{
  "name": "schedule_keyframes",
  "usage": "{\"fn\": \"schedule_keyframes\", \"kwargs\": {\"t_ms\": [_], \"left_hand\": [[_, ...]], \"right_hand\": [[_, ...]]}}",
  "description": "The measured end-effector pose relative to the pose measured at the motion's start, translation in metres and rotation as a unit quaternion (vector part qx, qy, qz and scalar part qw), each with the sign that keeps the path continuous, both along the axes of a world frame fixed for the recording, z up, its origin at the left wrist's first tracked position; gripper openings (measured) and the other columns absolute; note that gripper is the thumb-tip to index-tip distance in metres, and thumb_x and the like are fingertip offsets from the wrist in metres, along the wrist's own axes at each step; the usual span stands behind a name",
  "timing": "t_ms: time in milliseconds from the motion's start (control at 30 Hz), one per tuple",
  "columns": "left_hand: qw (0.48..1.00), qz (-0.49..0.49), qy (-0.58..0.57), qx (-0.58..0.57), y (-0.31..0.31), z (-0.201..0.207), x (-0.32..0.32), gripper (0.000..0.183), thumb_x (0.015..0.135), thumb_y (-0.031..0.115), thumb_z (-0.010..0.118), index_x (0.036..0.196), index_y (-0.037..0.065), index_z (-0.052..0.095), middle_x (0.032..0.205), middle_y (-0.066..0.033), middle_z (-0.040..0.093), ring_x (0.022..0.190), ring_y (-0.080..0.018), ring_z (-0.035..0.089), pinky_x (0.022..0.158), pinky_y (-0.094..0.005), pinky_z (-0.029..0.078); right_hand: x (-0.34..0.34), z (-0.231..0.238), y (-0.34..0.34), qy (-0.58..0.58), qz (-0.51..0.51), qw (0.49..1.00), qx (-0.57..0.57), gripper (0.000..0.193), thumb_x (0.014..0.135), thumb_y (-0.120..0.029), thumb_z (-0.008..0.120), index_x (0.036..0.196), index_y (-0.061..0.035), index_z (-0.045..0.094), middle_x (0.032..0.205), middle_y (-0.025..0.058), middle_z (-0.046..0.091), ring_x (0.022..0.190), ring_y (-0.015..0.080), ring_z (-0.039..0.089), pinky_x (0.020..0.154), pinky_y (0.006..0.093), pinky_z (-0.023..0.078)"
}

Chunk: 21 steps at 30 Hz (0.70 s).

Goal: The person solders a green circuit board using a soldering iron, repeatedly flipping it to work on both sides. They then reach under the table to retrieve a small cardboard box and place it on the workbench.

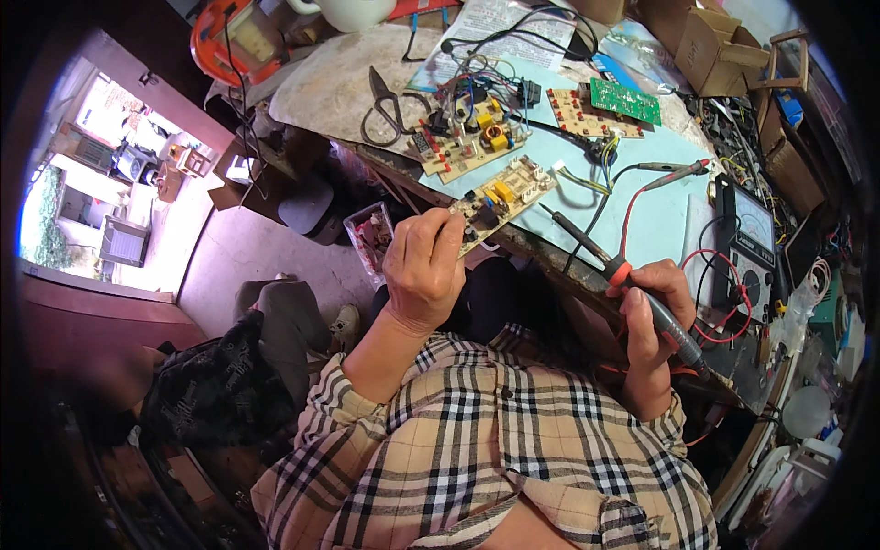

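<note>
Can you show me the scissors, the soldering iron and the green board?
Scissors (390, 101): head view, near the pivot.
Soldering iron (619, 272): head view, on the red collar.
Green board (625, 101): head view, middle of its green face.

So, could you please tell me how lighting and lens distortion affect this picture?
Head view: glare washes out much of the doorway at left; head view: the fisheye lens leaves a curved dark rim, with the lower left deep in shadow; head view: the circuit board in the left hand looks fairly sharp.
</note>
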<state>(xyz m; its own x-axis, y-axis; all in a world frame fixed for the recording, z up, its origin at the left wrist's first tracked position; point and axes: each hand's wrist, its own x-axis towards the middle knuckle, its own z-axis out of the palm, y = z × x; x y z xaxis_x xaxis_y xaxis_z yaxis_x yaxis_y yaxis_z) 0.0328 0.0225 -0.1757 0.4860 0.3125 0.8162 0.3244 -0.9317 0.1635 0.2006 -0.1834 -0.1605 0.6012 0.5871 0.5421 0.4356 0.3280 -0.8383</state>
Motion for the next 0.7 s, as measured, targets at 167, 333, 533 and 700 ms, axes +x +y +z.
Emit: {"fn": "schedule_keyframes", "kwargs": {"t_ms": [167, 333, 533, 700], "left_hand": [[0.996, 0.005, 0.013, 0.084, 0.002, 0.006, -0.011, 0.037, 0.059, -0.008, 0.065, 0.095, 0.0, 0.071, 0.099, -0.0099, 0.062, 0.089, -0.0266, 0.06, 0.077, -0.0355, 0.051], [0.994, 0.011, 0.005, 0.106, 0.003, 0.001, -0.017, 0.04, 0.059, -0.005, 0.066, 0.098, 0.003, 0.07, 0.102, -0.01, 0.062, 0.09, -0.0266, 0.06, 0.079, -0.036, 0.05], [0.994, 0.01, -0.017, 0.106, 0.005, -0.008, -0.016, 0.039, 0.06, -0.005, 0.066, 0.098, 0.005, 0.064, 0.104, -0.0094, 0.062, 0.091, -0.0269, 0.059, 0.082, -0.0359, 0.049], [0.994, 0.017, -0.01, 0.107, 0.007, -0.012, -0.012, 0.038, 0.059, -0.007, 0.065, 0.096, 0.005, 0.063, 0.104, -0.0096, 0.062, 0.091, -0.0275, 0.059, 0.082, -0.0362, 0.049]], "right_hand": [[-0.003, 0.003, 0.002, 0.027, -0.009, 1.0, -0.007, 0.012, 0.084, 0.002, 0.057, 0.096, 0.0031, 0.058, 0.086, 0.0107, 0.057, 0.07, 0.0144, 0.061, 0.066, 0.0244, 0.049], [-0.002, 0.001, 0.002, 0.015, -0.014, 1.0, 0.0, 0.012, 0.086, 0.0, 0.056, 0.097, 0.0029, 0.058, 0.087, 0.0101, 0.056, 0.07, 0.0136, 0.06, 0.067, 0.0244, 0.05], [-0.003, 0.0, 0.002, 0.03, -0.03, 0.999, 0.019, 0.014, 0.087, -0.002, 0.056, 0.1, 0.0016, 0.056, 0.087, 0.0088, 0.054, 0.069, 0.0126, 0.058, 0.065, 0.0252, 0.051], [-0.002, -0.003, 0.001, 0.032, -0.036, 0.998, 0.039, 0.014, 0.088, -0.003, 0.056, 0.102, 0.0012, 0.055, 0.087, 0.0088, 0.053, 0.066, 0.0116, 0.056, 0.064, 0.025, 0.051]]}}
